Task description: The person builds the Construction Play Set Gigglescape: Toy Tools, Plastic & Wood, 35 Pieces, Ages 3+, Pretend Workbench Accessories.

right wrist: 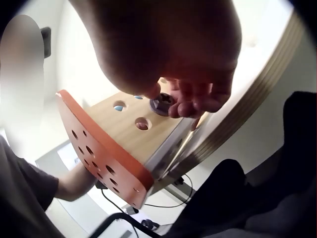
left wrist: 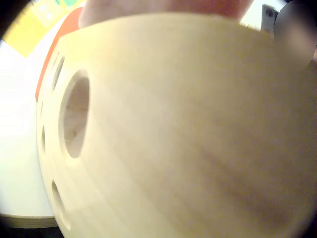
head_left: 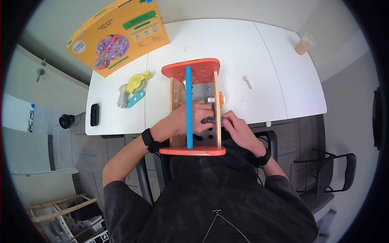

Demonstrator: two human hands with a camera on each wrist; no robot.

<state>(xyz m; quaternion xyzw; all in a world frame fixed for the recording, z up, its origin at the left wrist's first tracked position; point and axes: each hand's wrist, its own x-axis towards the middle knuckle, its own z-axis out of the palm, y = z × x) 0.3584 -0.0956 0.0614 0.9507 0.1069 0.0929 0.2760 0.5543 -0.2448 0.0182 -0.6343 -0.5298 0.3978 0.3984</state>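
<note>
Head view: the left hand [head_left: 194, 117] reaches under a blue bar [head_left: 189, 101] into the wooden toolbox [head_left: 192, 151] at the white surface's [head_left: 239, 44] near edge, seemingly pinching a grey bolt [head_left: 209, 120]; the right hand [head_left: 240, 131] is outside. Left wrist: a perforated wooden panel [left wrist: 173, 124] hides that grip. Right wrist: the right hand pinches the bolt's slotted head [right wrist: 162, 105].

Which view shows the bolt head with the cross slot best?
The right wrist view: the bolt head faces that camera, slot visible beside the right hand. The head view hides its slot; the left wrist view shows none.
</note>
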